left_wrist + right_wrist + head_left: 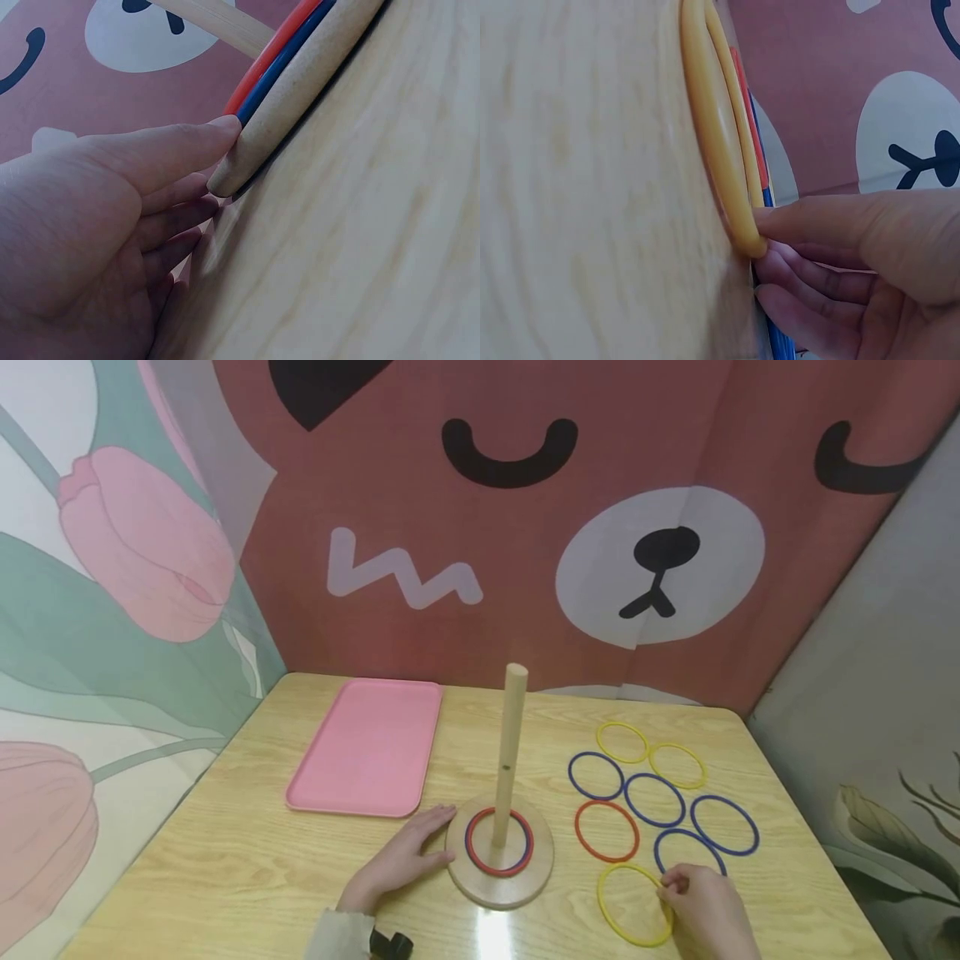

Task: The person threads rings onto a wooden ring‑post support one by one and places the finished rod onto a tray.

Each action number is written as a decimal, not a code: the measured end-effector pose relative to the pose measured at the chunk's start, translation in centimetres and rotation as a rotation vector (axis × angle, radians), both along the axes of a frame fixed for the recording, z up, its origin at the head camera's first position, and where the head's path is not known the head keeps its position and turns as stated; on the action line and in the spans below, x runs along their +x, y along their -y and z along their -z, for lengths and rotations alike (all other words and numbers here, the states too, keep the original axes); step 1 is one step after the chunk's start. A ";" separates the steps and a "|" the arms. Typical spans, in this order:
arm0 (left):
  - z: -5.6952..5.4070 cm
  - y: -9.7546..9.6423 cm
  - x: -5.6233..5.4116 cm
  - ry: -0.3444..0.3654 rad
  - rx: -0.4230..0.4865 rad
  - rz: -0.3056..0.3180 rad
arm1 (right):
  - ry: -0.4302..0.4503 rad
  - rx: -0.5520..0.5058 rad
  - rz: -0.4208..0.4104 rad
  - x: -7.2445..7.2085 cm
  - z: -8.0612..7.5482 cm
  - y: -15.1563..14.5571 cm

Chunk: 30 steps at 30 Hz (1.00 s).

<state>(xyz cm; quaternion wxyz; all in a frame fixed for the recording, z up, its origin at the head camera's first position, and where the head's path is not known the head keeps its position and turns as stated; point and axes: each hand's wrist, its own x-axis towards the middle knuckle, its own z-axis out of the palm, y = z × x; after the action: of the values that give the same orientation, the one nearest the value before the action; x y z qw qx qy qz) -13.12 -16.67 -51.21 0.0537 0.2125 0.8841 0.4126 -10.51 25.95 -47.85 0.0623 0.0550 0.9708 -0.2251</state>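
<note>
A round wooden stand base (501, 895) with an upright peg (510, 735) is at the middle of the table. Around the peg's foot lie a red ring (271, 52) and, under it, a blue ring (282, 66). My left hand (403, 857) touches the base's left edge; in the left wrist view its thumb lies on the rim and its fingers reach along the side, loosely extended. To the right, my right hand (707, 906) pinches the near yellow ring (721, 142) at its right edge between thumb and fingers. That ring appears to lie on the table.
Beyond the pinched ring, a red ring (577, 831), several blue rings (570, 774) and two yellow rings (599, 739) are spread over the table's right side. A pink tray (367, 743) lies at the back left. A bear-patterned curtain (525, 568) hangs behind the table.
</note>
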 end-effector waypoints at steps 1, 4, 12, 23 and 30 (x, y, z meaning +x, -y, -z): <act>0.0 0.0 0.0 0.002 0.001 0.000 | -0.001 0.003 0.001 0.0 0.0 0.0; -0.1 0.0 -0.1 0.007 0.001 0.001 | 0.004 0.001 0.011 0.0 -0.1 0.1; -0.1 -0.1 -0.2 0.003 -0.007 0.006 | 0.091 -0.099 0.062 0.0 -0.3 -0.3; 0.1 0.1 -0.2 0.001 -0.009 -0.002 | 0.087 -0.173 0.119 0.1 -0.2 -0.9; 0.3 0.0 -0.1 -0.002 -0.002 -0.004 | 0.063 -0.193 0.102 0.2 -0.4 -1.4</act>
<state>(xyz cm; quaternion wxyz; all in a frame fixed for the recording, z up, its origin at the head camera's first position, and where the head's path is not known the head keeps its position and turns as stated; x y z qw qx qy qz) -13.25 -16.62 -51.53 0.0520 0.2111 0.8850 0.4118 -10.27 27.38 -47.45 0.0860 0.1052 0.9380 -0.3188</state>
